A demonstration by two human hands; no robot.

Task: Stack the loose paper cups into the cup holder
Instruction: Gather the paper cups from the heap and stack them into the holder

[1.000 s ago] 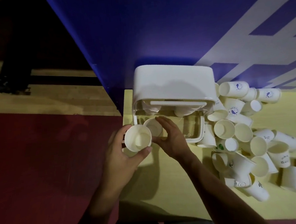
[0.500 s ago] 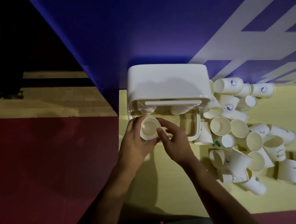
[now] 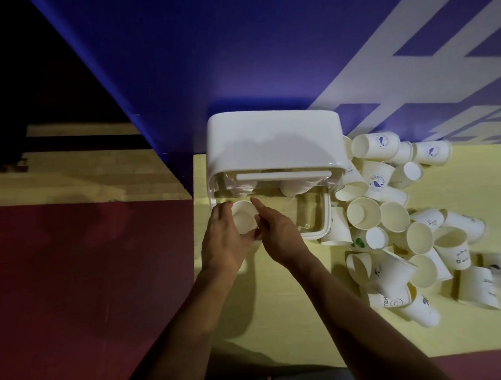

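A white cup holder (image 3: 272, 140) with a clear front door stands at the table's back left. Stacked cups (image 3: 295, 188) show dimly behind the door. At its front left corner a white paper cup (image 3: 243, 218) sits mouth up between both hands. My left hand (image 3: 224, 239) wraps its left side with fingers and thumb curled round the rim. My right hand (image 3: 279, 235) pinches the right side, index finger on the rim's far edge. A heap of several loose paper cups (image 3: 393, 215) lies to the right of the holder.
The yellow table (image 3: 281, 306) ends at a left edge just left of the holder, with red floor (image 3: 87, 290) beyond. A blue wall with white stripes (image 3: 292, 38) rises behind the holder. The cup heap reaches the table's right part.
My left hand brought its cup from in front of the holder over to the cup at the holder's front left corner, and both hands now close round it there.
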